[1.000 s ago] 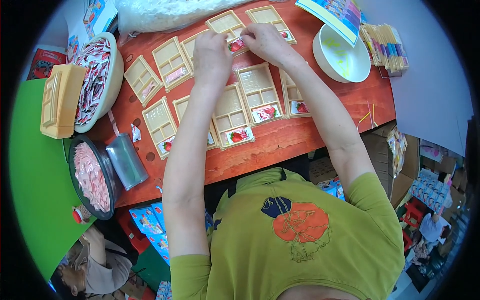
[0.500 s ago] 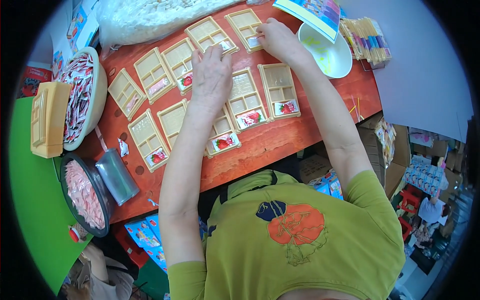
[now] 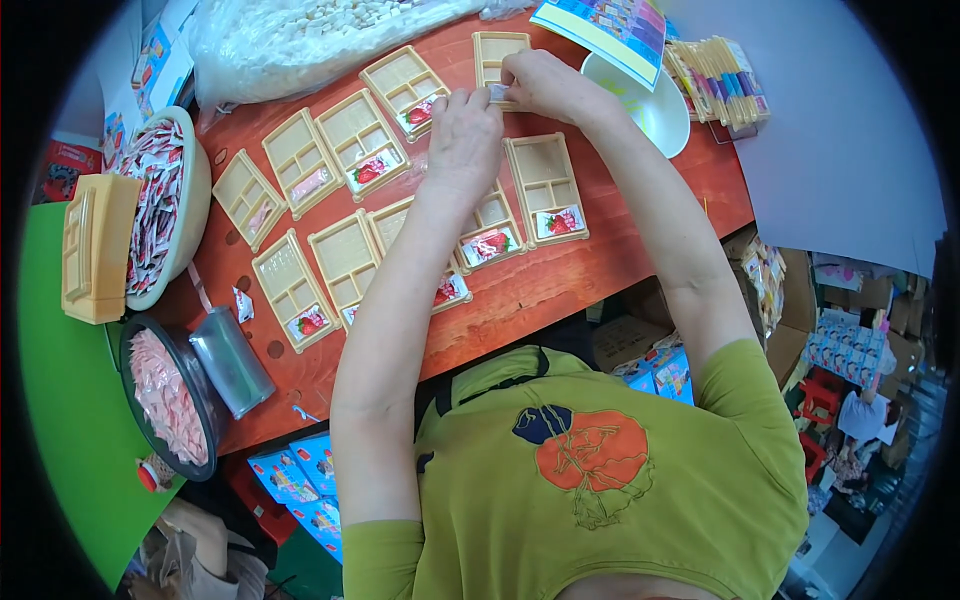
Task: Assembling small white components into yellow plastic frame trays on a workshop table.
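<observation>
My right hand point(image 3: 545, 85) is at the farthest tan compartment tray point(image 3: 501, 44), its fingers pinched on a small pale packet point(image 3: 497, 92) in the tray's near end. Close beside it, my left hand point(image 3: 463, 138) has its fingers bent together; anything under them is hidden. Left of that hand, a tray point(image 3: 395, 72) holds a strawberry-print packet point(image 3: 419, 113) in its near compartment. Other trays stand in two rows, such as one tray point(image 3: 543, 165) with a strawberry packet point(image 3: 559, 222) and another tray point(image 3: 296, 145) with a pale pink packet point(image 3: 310, 184). My left forearm covers part of the near row.
On the left stand a cream basin point(image 3: 197, 200) of packets, a dark bowl point(image 3: 200, 440) of pink packets and stacked tan trays point(image 3: 95, 250). A clear bag of white pieces point(image 3: 300, 60) lies at the back. A white bowl point(image 3: 672, 115) sits right, near bundled sticks point(image 3: 715, 80).
My left hand has moved right, off a tray where a strawberry packet now shows, toward my right hand. The far tray stands straighter. The whole view has shifted slightly.
</observation>
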Demonstrator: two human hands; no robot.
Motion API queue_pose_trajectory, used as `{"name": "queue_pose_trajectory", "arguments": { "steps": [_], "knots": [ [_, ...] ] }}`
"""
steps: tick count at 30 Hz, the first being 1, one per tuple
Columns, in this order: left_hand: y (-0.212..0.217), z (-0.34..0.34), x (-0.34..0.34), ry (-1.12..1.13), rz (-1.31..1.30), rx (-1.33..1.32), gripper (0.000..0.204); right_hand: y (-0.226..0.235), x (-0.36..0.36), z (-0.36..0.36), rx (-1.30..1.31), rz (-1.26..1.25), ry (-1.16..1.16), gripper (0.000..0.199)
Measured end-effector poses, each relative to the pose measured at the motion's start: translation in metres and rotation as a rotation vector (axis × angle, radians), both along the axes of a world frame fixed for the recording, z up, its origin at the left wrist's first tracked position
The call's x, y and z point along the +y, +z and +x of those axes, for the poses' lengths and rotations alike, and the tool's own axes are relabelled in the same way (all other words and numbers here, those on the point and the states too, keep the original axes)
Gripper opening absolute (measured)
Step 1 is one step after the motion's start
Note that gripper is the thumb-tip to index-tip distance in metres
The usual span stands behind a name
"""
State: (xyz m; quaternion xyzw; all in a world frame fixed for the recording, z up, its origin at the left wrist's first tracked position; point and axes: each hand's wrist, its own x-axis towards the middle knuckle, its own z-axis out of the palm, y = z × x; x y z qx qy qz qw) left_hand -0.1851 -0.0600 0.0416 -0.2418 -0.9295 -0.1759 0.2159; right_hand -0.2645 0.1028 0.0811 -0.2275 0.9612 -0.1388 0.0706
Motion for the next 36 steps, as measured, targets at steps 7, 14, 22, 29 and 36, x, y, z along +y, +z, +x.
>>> {"name": "queue_pose_trajectory", "arguments": {
  "steps": [7, 14, 22, 29, 36],
  "knots": [
    [0.002, 0.002, -0.002, 0.006, -0.062, -0.003, 0.014, 0.036, 0.003, 0.007, -0.068, -0.147, -0.092, 0.021],
    [0.003, 0.01, -0.006, -0.017, -0.012, 0.009, 0.016, -0.012, -0.003, 0.032, 0.32, 0.047, 0.037, 0.021],
    [0.032, 0.067, -0.035, -0.045, -0.008, -0.012, 0.014, -0.004, 0.002, 0.061, 0.191, -0.031, -0.029, 0.031],
    [0.047, 0.116, -0.077, 0.091, -0.018, -0.11, 0.017, -0.01, -0.006, 0.056, 0.195, 0.038, -0.13, 0.029],
    [0.045, 0.132, -0.086, 0.127, -0.007, -0.16, 0.025, 0.002, -0.023, 0.068, 0.21, 0.099, -0.033, 0.031]
  ]
}}
